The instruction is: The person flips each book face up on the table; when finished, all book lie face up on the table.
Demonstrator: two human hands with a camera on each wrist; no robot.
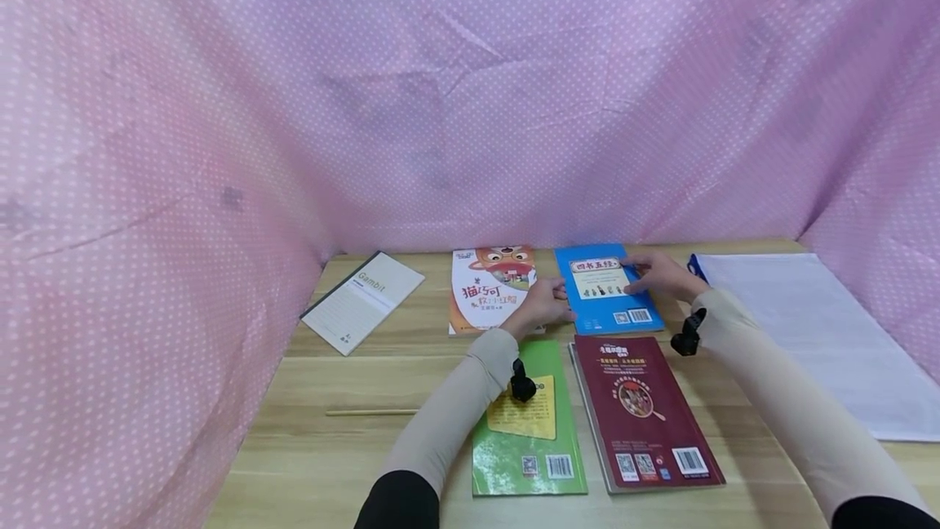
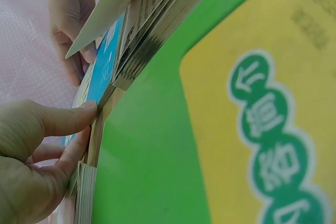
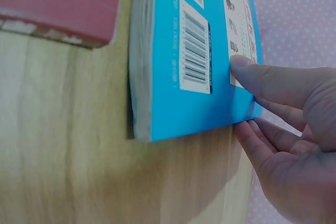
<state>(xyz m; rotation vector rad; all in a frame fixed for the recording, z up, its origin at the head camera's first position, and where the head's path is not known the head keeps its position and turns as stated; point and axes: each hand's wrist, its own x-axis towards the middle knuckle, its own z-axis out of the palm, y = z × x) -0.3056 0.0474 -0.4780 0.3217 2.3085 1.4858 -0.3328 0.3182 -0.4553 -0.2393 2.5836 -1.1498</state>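
A blue book (image 1: 598,318) lies at the back of the table, its back cover with a barcode facing up. My left hand (image 1: 542,307) is at its left edge, where thumb and forefinger pinch the side in the left wrist view. On the opposite side, my right hand (image 3: 294,129) grips the book with the thumb on the cover and fingers against the edge. Just left of it lies a white and orange book (image 1: 477,272), partly overlapped by my left hand. A green book (image 1: 507,472) sits under my left forearm, beside a dark red book (image 1: 635,439).
A cream notebook (image 1: 363,304) lies slanted at the back left. A thin stick (image 1: 370,412) runs toward my left forearm. To the right, a white sheet-like item (image 1: 815,333) with a blue corner lies flat. Pink dotted cloth (image 1: 470,104) hangs behind the wooden table (image 1: 294,464).
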